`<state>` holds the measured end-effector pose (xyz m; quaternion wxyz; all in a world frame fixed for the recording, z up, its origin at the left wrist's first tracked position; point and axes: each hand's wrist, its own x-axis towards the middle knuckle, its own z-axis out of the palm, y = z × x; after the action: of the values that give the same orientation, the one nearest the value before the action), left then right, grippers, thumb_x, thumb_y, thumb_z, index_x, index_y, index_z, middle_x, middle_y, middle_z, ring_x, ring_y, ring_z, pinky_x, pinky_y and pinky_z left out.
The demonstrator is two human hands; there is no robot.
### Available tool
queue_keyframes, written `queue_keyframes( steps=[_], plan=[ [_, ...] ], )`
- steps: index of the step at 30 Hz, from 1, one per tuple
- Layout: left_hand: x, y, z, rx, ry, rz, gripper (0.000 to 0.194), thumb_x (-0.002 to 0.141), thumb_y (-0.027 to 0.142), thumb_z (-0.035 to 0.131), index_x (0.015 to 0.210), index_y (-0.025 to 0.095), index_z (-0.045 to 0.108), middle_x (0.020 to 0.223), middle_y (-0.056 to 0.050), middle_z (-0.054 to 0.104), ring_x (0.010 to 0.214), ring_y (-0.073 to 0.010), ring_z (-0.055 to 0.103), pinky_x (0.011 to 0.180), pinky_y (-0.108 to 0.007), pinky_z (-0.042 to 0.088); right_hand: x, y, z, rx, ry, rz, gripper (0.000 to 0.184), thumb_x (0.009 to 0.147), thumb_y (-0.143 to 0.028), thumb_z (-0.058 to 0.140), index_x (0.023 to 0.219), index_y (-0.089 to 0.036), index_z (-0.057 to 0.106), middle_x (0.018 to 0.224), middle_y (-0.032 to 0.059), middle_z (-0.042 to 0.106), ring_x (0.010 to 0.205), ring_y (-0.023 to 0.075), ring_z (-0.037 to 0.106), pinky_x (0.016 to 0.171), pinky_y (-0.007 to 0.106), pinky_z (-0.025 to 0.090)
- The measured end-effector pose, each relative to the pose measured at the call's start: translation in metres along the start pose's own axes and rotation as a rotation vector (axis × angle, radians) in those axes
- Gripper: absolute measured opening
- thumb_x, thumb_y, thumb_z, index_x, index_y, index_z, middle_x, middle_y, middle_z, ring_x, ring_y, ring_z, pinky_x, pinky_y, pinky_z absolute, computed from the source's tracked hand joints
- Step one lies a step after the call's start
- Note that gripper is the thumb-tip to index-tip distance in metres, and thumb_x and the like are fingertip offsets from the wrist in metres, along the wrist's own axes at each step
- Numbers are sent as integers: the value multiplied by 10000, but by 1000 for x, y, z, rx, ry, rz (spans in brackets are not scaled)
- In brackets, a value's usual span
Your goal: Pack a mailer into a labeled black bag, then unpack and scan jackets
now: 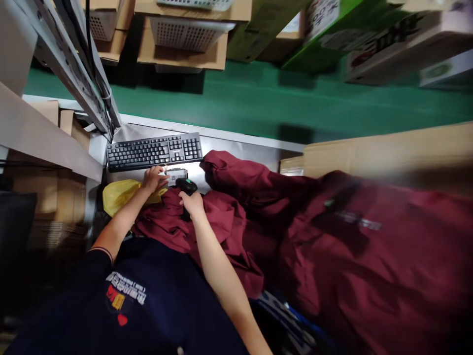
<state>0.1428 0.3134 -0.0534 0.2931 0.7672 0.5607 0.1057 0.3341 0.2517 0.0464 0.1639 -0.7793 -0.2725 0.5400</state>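
Observation:
My right hand (192, 203) is wrapped round the handle of a black barcode scanner (185, 186), whose head shows a small green mark. Just left of it, the fingers of my left hand (152, 180) pinch a small white printed tag (176, 174) in front of the scanner head. Under both hands lies a bunched maroon garment (225, 212); its folds spread right, and a blurred maroon piece with small pale lettering lies there. Directly beyond the tag is a black keyboard (155, 150). Something yellow, like a plastic bag (120, 195), sits beneath my left forearm.
A metal upright (79, 64) with cables rises at the left. Cardboard (388, 148) borders the right side. Past the bench edge runs a green floor (236, 98), with boxes and white baskets (185, 34) beyond. Stacked cardboard (51, 197) stands on the left.

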Motion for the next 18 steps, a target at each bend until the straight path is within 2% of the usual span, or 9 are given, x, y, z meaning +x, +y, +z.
queue_keyframes(
  steps=[2,8,10,14,18],
  plan=[
    [1,-1,1,8,-2,8,252,930,474,678,1111,343,796,1278,-52,606,1176,-247,533,1029,-410,408,0,-6,2,-84,36,-40,61,750,-249,682,763,-206,641,562,9,585,736,210,648,640,239,483],
    [-1,1,3,35,14,16,346,919,515,683,1202,334,764,1344,-61,580,1216,-262,515,1039,-411,394,-12,-12,-2,-419,98,-173,209,787,-292,702,960,-176,682,806,97,703,987,307,693,835,327,527],
    [-1,5,1,73,11,42,385,933,515,657,1250,312,738,1410,-78,551,1258,-285,492,1042,-416,385,-16,-8,-4,-428,84,-167,224,808,-300,682,992,-173,683,822,103,709,986,308,696,848,335,530],
    [0,14,-6,212,-67,164,438,977,472,583,1326,221,666,1502,-116,505,1312,-308,469,1053,-414,375,-23,1,-7,-417,91,-178,236,821,-304,655,1016,-172,681,839,100,716,982,294,697,879,335,533],
    [8,23,-15,310,-155,289,328,1036,302,464,1270,178,658,1497,-121,532,1335,-272,474,1078,-398,358,-27,7,-8,-422,150,-200,270,785,-309,676,1015,-169,681,921,123,737,1001,296,700,900,338,537]
  ],
)
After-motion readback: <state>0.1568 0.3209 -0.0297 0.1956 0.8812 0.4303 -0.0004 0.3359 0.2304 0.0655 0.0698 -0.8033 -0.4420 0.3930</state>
